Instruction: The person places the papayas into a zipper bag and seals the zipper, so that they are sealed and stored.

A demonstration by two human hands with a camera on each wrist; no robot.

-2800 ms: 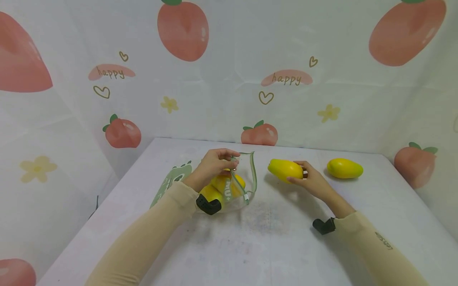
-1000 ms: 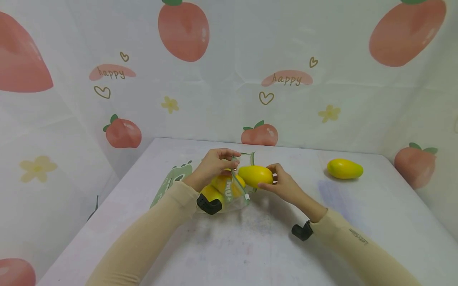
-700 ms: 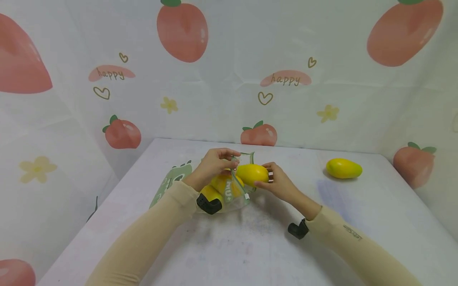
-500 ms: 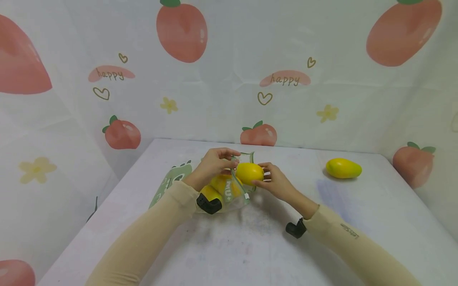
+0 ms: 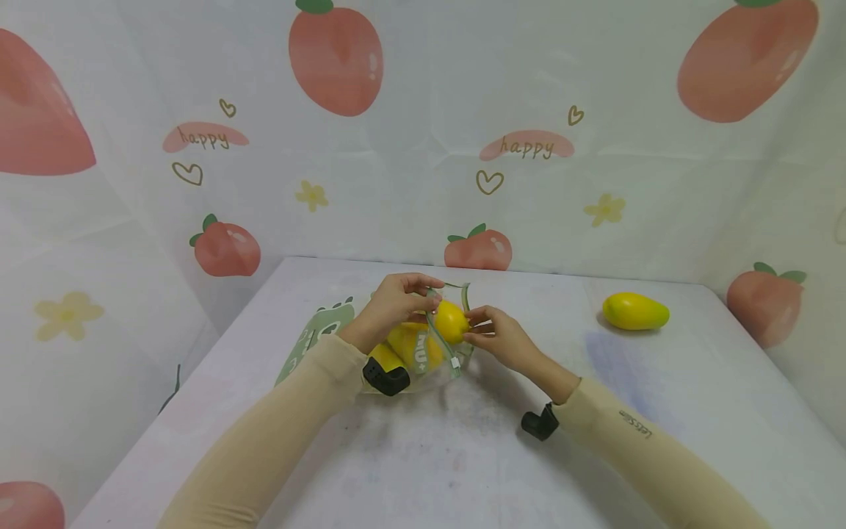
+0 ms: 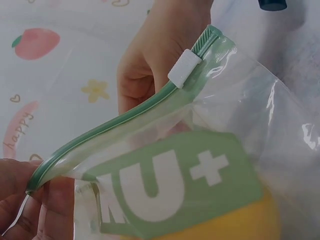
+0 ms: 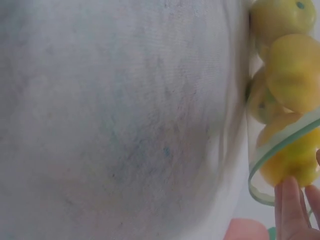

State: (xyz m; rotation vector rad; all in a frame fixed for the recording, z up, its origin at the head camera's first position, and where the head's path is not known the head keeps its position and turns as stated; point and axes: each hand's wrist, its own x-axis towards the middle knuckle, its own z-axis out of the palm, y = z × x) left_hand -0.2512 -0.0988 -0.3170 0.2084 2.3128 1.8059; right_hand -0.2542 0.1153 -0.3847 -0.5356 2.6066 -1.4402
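My left hand [image 5: 394,301] pinches the green zip edge of a clear zip bag [image 6: 280,100], holding its mouth apart. The bag has a white slider [image 6: 185,68] and a green printed panel. Several yellow fruits that look like mangoes [image 7: 292,72] lie inside it. Another yellow mango [image 5: 452,322] sits in the mouth, most of it past the rim. The right hand [image 5: 502,338] is at that mango's outer end. Its straight fingers [image 7: 291,202] press against the fruit in the right wrist view.
One more yellow mango [image 5: 635,311] with a greenish tip lies at the table's back right. A green printed bag [image 5: 316,334] lies flat behind the left forearm. A fruit-patterned white cloth [image 5: 423,132] hangs behind the white table [image 5: 463,455].
The right hand has carried the mango leftward into the bag's mouth. Its grip has slid to fingertips on the outer end. The left hand has stayed in place.
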